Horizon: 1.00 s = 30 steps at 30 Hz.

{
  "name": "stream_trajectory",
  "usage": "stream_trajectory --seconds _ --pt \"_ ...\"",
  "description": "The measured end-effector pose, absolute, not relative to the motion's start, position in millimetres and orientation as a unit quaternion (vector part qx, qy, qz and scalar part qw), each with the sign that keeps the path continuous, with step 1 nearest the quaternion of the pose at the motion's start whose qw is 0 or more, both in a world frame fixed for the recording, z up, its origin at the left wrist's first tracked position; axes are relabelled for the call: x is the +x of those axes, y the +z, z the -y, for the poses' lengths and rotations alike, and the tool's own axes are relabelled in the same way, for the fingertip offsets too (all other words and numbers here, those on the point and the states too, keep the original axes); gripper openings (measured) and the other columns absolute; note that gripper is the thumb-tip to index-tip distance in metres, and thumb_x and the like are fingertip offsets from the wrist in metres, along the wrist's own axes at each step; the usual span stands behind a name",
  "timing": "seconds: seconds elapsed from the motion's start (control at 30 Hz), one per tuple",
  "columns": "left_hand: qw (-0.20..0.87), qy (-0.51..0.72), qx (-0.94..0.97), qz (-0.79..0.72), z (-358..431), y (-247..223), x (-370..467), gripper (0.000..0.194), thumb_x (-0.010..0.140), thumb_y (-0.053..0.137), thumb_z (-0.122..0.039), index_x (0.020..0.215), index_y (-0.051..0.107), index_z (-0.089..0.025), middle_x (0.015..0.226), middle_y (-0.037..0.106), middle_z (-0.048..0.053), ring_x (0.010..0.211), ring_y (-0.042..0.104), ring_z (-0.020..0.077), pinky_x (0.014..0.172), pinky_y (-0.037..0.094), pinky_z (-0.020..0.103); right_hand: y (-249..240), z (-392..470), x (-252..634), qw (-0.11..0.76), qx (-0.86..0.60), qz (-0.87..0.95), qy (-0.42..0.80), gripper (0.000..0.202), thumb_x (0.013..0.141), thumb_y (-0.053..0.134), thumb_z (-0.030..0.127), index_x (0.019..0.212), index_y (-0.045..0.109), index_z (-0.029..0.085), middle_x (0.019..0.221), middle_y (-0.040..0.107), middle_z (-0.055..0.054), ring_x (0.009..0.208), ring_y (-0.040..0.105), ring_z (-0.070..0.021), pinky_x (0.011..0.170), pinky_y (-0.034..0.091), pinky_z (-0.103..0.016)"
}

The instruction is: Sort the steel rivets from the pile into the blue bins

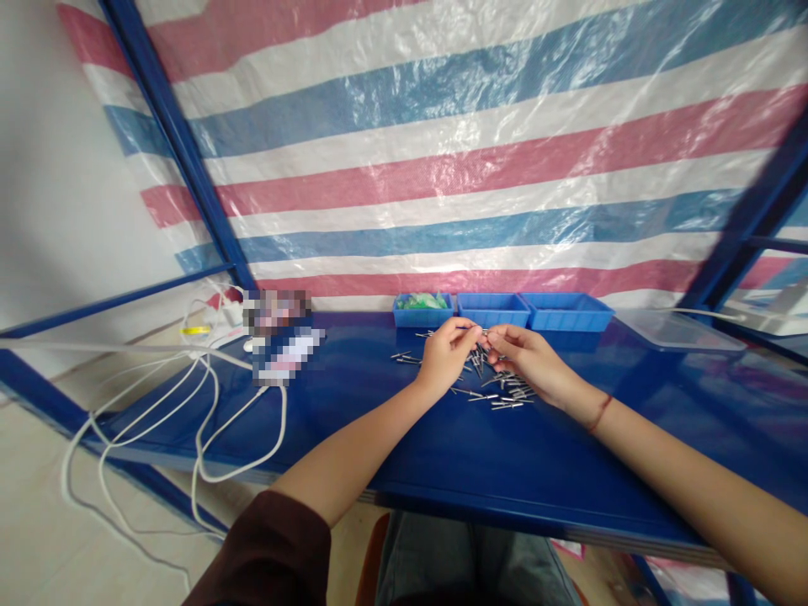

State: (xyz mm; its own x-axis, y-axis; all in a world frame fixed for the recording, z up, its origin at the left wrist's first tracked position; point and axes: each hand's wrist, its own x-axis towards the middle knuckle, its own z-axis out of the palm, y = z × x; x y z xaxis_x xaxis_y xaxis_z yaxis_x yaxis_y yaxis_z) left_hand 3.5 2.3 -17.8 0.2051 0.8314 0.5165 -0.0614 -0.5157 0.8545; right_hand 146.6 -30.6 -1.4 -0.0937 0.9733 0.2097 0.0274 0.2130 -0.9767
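Several thin silvery metal pins, like rivets [508, 396], lie scattered on the blue table around and below my hands. My left hand [447, 349] is closed in a pinch above them, its fingertips close to those of the other hand. My right hand [521, 358] has its thumb and forefinger pinched together just to the right. Something small and pale shows between the two sets of fingertips, too small to make out. Which hand grips it is hard to tell.
Behind my hands stand a blue bin with green-white contents [422, 314] and two more blue bins [492, 311] [565, 313]. A clear plastic lid [680, 330] lies at the right. White cables [208, 438] hang over the table's left side, near blurred items.
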Motion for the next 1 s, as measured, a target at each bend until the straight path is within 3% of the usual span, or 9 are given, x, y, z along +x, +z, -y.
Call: stream_trajectory --seconds 0.17,0.4,0.6,0.7,0.83,0.9,1.0 --pt "0.371 0.564 0.678 -0.292 -1.2 -16.1 2.2 0.017 0.082 0.057 -0.033 0.089 0.057 -0.017 0.079 0.068 0.003 0.077 0.065 0.0155 0.071 0.049 0.026 -3.7 32.1 143.1 0.513 -0.430 0.529 0.522 0.029 0.067 0.072 0.043 0.078 0.061 0.018 0.081 0.059 -0.002 0.061 0.054 -0.0090 0.051 0.047 -0.020" --pt "0.332 0.542 0.704 -0.317 -5.6 -17.1 1.3 0.018 0.086 0.052 -0.032 0.095 0.059 -0.018 0.094 0.067 0.004 0.085 0.062 0.0141 0.079 0.049 0.027 0.4 32.1 143.8 0.555 -0.410 0.518 0.506 0.029 0.064 0.074 0.041 0.076 0.059 0.020 0.074 0.058 0.000 0.060 0.054 -0.0096 0.054 0.048 -0.023" --pt "0.289 0.470 0.760 -0.343 -6.9 -17.9 0.6 0.016 0.088 0.049 -0.029 0.091 0.060 -0.018 0.093 0.066 0.002 0.086 0.061 0.0136 0.082 0.048 0.027 5.1 26.7 147.4 0.594 -0.423 0.570 0.378 0.032 0.068 0.068 0.050 0.074 0.055 0.021 0.064 0.056 0.001 0.054 0.051 -0.0116 0.050 0.043 -0.026" --pt "0.200 0.418 0.815 -0.348 -4.7 -16.4 -4.0 0.020 0.088 0.049 -0.028 0.101 0.060 -0.019 0.095 0.066 0.003 0.089 0.060 0.0158 0.086 0.047 0.030 6.9 7.6 171.5 0.622 -0.480 0.547 0.289 0.030 0.068 0.065 0.049 0.074 0.055 0.021 0.068 0.059 -0.001 0.056 0.054 -0.0140 0.051 0.044 -0.028" --pt "0.065 0.314 0.869 -0.378 -1.1 -14.5 -11.5 0.025 0.087 0.049 -0.033 0.106 0.062 -0.022 0.107 0.064 0.005 0.104 0.055 0.0219 0.095 0.042 0.039 16.5 -21.7 229.3 0.611 -0.611 0.499 0.066 0.020 0.073 0.056 0.041 0.074 0.056 0.021 0.074 0.063 -0.007 0.069 0.062 -0.0232 0.065 0.048 -0.039" --pt "0.041 0.271 0.876 -0.396 0.0 -15.1 -13.6 0.028 0.088 0.048 -0.037 0.108 0.062 -0.025 0.112 0.062 0.004 0.109 0.052 0.0239 0.095 0.041 0.041 21.6 -30.8 257.7 0.605 -0.637 0.479 0.004 0.016 0.074 0.053 0.038 0.075 0.056 0.022 0.085 0.065 -0.013 0.084 0.061 -0.0290 0.079 0.045 -0.044" --pt "0.028 0.220 0.885 -0.410 0.3 -17.9 -14.9 0.032 0.088 0.046 -0.042 0.110 0.062 -0.026 0.117 0.059 0.005 0.111 0.050 0.0263 0.092 0.043 0.044 22.2 -38.9 288.4 0.566 -0.684 0.454 -0.069 0.015 0.074 0.048 0.037 0.073 0.055 0.023 0.084 0.065 -0.014 0.091 0.061 -0.0354 0.081 0.041 -0.054"
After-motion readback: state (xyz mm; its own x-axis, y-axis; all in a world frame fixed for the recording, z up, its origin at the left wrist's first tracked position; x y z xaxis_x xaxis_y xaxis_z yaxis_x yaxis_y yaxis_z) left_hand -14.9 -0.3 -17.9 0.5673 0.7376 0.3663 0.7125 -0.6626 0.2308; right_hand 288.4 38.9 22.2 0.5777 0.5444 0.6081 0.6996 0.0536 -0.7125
